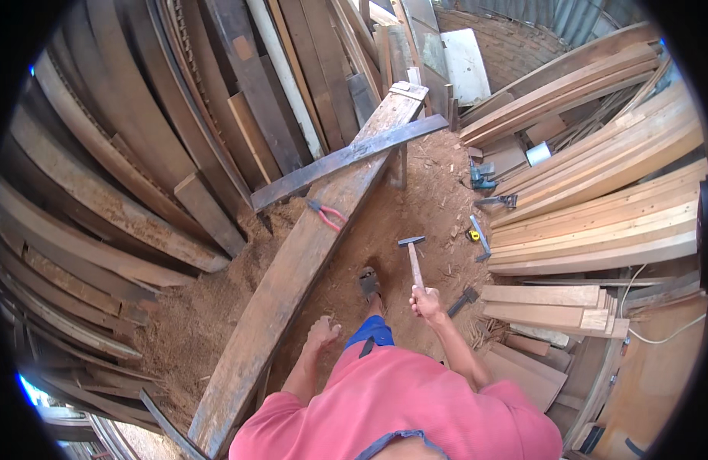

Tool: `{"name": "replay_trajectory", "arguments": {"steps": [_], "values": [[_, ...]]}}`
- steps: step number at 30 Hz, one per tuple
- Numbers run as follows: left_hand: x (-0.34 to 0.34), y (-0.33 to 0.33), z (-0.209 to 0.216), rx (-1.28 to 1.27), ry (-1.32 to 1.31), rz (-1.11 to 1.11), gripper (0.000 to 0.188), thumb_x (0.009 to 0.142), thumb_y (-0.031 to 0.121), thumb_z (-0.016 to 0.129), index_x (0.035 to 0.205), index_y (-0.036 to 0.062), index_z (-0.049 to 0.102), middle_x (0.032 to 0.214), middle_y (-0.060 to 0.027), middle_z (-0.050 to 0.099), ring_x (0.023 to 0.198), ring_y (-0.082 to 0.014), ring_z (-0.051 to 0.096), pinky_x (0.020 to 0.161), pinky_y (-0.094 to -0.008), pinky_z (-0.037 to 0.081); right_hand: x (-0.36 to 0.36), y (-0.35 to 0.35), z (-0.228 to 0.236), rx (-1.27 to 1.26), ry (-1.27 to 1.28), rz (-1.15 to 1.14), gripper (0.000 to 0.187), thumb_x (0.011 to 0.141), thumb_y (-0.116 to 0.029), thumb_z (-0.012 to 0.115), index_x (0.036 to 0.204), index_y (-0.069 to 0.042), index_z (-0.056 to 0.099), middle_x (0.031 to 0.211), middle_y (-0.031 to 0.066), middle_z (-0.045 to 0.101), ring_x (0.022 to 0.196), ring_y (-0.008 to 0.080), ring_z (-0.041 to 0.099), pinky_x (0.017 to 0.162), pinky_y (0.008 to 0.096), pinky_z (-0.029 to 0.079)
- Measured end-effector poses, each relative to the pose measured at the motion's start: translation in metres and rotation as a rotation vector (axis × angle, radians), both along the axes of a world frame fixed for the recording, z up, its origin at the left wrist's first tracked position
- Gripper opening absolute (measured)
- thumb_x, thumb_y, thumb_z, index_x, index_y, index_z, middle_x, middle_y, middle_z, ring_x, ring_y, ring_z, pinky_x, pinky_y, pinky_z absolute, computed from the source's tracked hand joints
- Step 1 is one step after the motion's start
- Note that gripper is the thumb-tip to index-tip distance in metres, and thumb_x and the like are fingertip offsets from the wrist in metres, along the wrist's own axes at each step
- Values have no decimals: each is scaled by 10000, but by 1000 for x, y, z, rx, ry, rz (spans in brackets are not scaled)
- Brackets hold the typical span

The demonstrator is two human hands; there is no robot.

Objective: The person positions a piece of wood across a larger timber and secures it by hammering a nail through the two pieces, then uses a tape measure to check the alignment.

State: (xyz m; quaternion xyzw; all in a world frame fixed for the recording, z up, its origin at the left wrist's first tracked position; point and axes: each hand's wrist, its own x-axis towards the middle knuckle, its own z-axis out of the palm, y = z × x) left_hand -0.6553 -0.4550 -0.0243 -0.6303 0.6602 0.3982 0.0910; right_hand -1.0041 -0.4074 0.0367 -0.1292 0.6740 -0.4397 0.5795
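Note:
My right hand [426,302] is closed round the wooden handle of a hammer [415,264], whose dark metal head points away from me over the ground. My left hand [322,334] hangs beside the near right edge of a long wooden bench plank [281,307]. Its fingers are curled in, and whether they hold anything small I cannot make out. On the bench plank rest pliers [327,215] with red handles. Farther along, a narrow grey-brown board [354,159] lies crosswise over the bench.
Upright and leaning boards [139,130] crowd the left. Stacked lighter planks [599,222] line the right. Along their ends lie a teal power tool [483,176], a hand plane [498,201], a yellow tape measure [473,235] and a dark-headed tool [463,301]. Wood shavings [216,337] cover the ground.

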Motion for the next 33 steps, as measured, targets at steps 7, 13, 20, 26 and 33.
{"name": "replay_trajectory", "arguments": {"steps": [7, 13, 20, 26, 33], "values": [[-91, -214, -31, -131, 72, 346, 638, 932, 492, 614, 1239, -65, 573, 1195, -341, 657, 1152, -487, 634, 1016, -525, 485, -94, -88, 34, 52, 316, 100, 329, 1001, -335, 595, 845, -46, 603, 671, 46, 634, 499, 100, 553, 429, 273, 426], [-132, -364, -61, 262, 643, 631, 627, 933, 483, 622, 1071, -129, 640, 1171, -327, 683, 1190, -449, 646, 1050, -510, 479, -142, -191, 63, 28, 385, -24, 346, 1002, -341, 593, 904, -12, 640, 662, 51, 647, 494, 92, 555, 448, 290, 443], [-174, -384, 17, -36, 20, 604, 698, 852, 475, 743, 1240, -94, 633, 1290, -271, 659, 1219, -417, 635, 1058, -464, 484, -246, -346, 83, -86, 582, 129, 486, 1003, -396, 552, 774, 14, 680, 645, 80, 671, 490, 134, 583, 458, 309, 460], [-194, -398, 116, 83, 238, 975, 602, 819, 174, 622, 1293, -134, 414, 952, -326, 653, 819, -443, 631, 688, -525, 504, -293, -516, 58, -153, 593, 325, 460, 992, -383, 549, 786, 5, 683, 716, 117, 720, 520, 142, 635, 466, 318, 507], [-192, -386, -5, 93, 468, 1334, 567, 911, 204, 638, 1409, 10, 448, 1054, -110, 706, 815, -301, 685, 649, -463, 571, -360, -680, 8, -111, 485, 578, 441, 1009, -393, 577, 866, 10, 687, 710, 117, 710, 507, 160, 633, 450, 313, 509]]}}
